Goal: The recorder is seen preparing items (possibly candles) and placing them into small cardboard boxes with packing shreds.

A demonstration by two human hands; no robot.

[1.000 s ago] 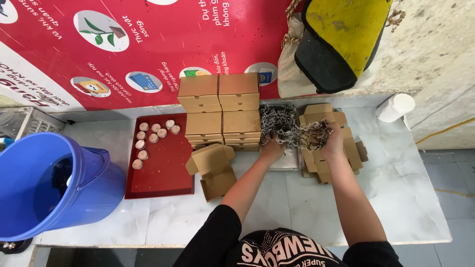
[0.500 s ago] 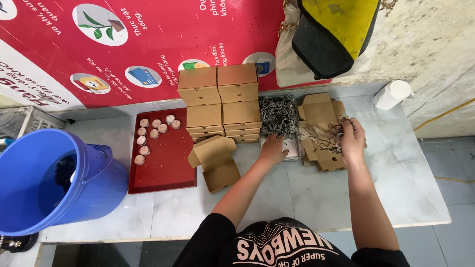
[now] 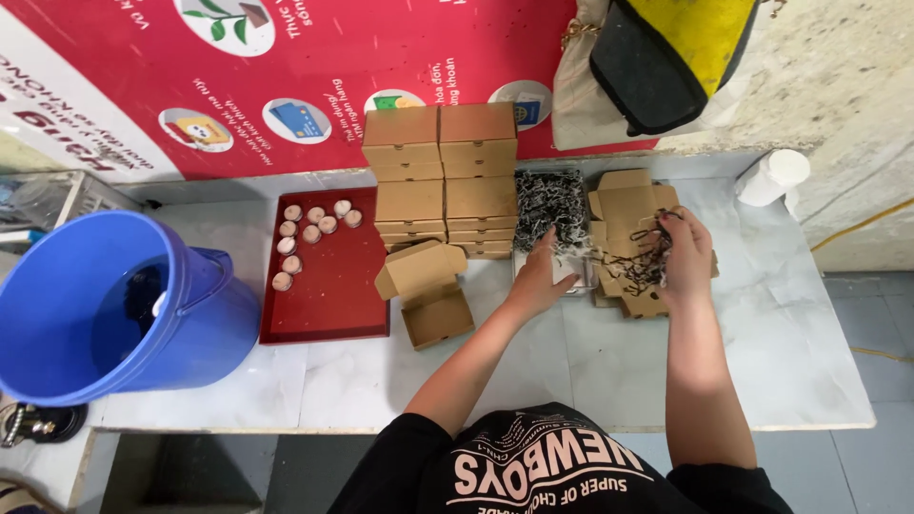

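– What's nearest the counter's front edge?

– The person's two forearms, reaching in over the white stone counter (image 3: 762, 352). Just past them, near the middle, sits an open cardboard box (image 3: 430, 300), lid flipped back, nothing visible inside it.

– And the hands?

– The right hand (image 3: 685, 255) has its fingers curled and clamped on a tangled clump of dark shredded filler (image 3: 643, 265), held just above a pile of flat, unfolded box blanks (image 3: 624, 205) toward the right end. The left hand (image 3: 543, 276) rests with fingers spread apart at the near edge of a tray of shredded filler (image 3: 549, 205), touching the shreds.

– Anything left of that?

– A red tray (image 3: 333, 286) with a cluster of small round pale pieces (image 3: 309, 228) in its far left corner. Off the left end stands a big blue bucket (image 3: 114, 314) with something dark inside; I can't tell what.

– Farther back?

– Closed cardboard boxes stacked (image 3: 440, 176) in two columns against the back edge, between the red tray and the filler tray. A white roll (image 3: 773, 176) lies at the far right corner.
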